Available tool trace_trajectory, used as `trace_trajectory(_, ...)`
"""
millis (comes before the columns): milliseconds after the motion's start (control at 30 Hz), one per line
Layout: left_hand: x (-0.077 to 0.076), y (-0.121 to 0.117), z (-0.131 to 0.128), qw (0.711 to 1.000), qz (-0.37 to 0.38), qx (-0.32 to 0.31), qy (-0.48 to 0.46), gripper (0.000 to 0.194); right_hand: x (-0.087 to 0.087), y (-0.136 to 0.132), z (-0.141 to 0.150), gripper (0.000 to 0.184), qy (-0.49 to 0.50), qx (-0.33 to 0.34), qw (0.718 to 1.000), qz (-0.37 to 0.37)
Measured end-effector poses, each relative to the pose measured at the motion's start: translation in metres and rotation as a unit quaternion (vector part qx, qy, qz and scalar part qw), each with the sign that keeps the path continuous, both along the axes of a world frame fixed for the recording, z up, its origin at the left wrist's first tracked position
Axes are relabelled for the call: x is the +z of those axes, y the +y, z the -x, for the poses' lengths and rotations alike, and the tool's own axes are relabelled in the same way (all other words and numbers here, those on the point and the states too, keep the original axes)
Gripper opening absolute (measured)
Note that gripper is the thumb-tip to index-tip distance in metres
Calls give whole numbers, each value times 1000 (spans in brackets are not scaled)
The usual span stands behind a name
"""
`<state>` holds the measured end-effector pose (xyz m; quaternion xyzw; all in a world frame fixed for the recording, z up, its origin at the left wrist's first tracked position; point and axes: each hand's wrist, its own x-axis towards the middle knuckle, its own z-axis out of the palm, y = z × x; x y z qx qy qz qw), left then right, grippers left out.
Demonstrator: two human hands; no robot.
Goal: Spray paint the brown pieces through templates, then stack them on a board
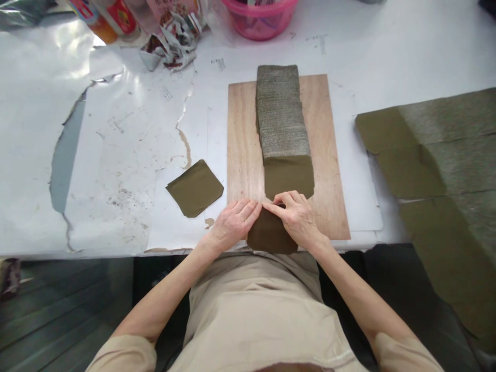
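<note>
While I watch remotely, the left hand [238, 219] and right hand [300, 218] nearly meet on the dark fabric piece [269, 233] | piece: across the near edge of the wooden board [244, 139] | pinch: I can't tell | advice: I'd keep its top edge flat, even.

We take this for a workshop where cloth is worked. We see a broad white surface [139, 119], torn, stained and marked with writing, and on it a plain wooden board [243, 139] bearing an overlapped row of cut olive cloth pieces [282, 116]. Larger cloth panels [413, 170] spread at our right, and a pink plastic tub [265, 26] stands toward the back.
</note>
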<state>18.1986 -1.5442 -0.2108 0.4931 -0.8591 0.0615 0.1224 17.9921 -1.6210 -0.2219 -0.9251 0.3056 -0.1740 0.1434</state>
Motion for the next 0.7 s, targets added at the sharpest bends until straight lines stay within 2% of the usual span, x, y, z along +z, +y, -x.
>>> trace_trajectory(167, 5, 1, 3, 998, -33, 18, -49, 32, 1, -3, 1, 27, -7, 5, 1000, -6)
trace_trajectory(433, 5, 3, 3, 995, -58, 24, -76, 34, 4, -20, 25, 25, -34, 47, 998, -24)
trace_trajectory(700, 7, 2, 3, 994, -59, 8, -96, 34, 3, -14, 31, 26, -20, 32, 999, -18)
